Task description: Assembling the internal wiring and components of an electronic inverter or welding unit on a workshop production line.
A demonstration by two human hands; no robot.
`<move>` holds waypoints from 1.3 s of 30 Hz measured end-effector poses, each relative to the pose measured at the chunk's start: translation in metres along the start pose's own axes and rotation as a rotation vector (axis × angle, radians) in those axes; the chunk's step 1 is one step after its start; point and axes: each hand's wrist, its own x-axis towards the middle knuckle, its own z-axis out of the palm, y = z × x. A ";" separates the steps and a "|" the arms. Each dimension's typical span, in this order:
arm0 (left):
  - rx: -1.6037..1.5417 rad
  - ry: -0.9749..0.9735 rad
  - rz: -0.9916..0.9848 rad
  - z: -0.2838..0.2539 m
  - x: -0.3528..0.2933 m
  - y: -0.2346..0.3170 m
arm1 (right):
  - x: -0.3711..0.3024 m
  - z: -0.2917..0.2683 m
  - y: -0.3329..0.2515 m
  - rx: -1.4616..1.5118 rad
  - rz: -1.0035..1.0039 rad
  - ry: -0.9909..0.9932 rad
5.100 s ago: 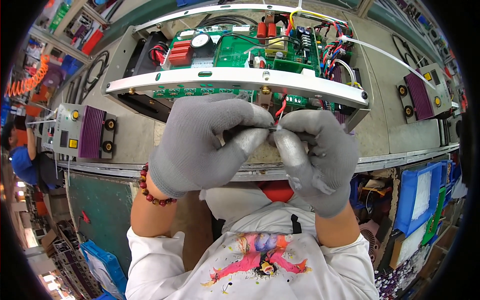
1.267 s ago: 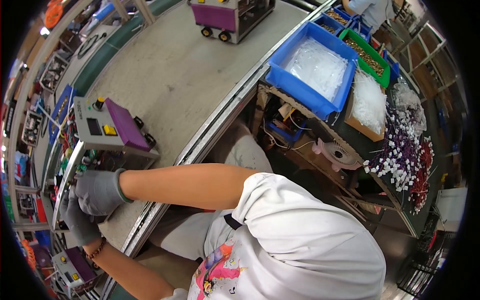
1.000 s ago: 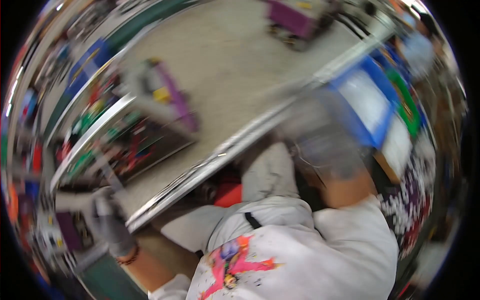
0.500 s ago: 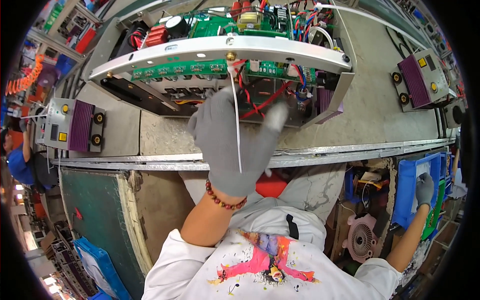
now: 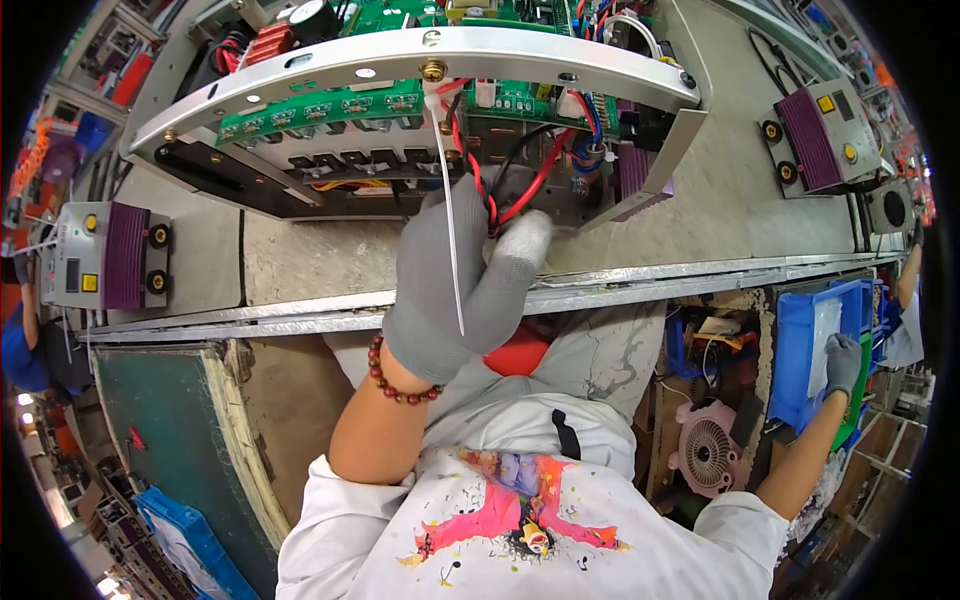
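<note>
In front of me on the bench stands an open metal chassis (image 5: 440,45) with green circuit boards (image 5: 335,118) inside. Gloved in grey, my left hand (image 5: 450,275) is closed round twisted red and black wires (image 5: 488,205) hanging from its near side. A white cable tie (image 5: 447,190) hangs from below a brass screw, its long tail passing in front of that hand. Far to the right, my right hand (image 5: 843,362), also gloved, reaches into a blue bin (image 5: 795,370). Its fingers look curled; whether they hold anything cannot be made out.
Purple-finned metal units stand on the bench at left (image 5: 105,255) and right (image 5: 825,135). The bench's metal front edge (image 5: 290,325) runs across before me. A pink fan (image 5: 708,450) sits below at right. Other people are at both sides.
My left hand has closed on the red and black wires and drawn them together toward me. The whole view has shifted slightly; my right hand stays at the blue bin.
</note>
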 end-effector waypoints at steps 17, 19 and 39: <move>-0.040 0.161 -0.064 0.013 -0.013 -0.027 | -0.143 -0.033 -0.180 0.092 -0.402 1.129; 0.054 0.142 -0.044 0.005 -0.017 -0.024 | -0.197 0.009 -0.263 0.974 -0.825 0.662; -0.015 0.503 0.047 0.009 -0.010 -0.011 | -0.281 0.070 -0.485 1.754 -0.558 -0.660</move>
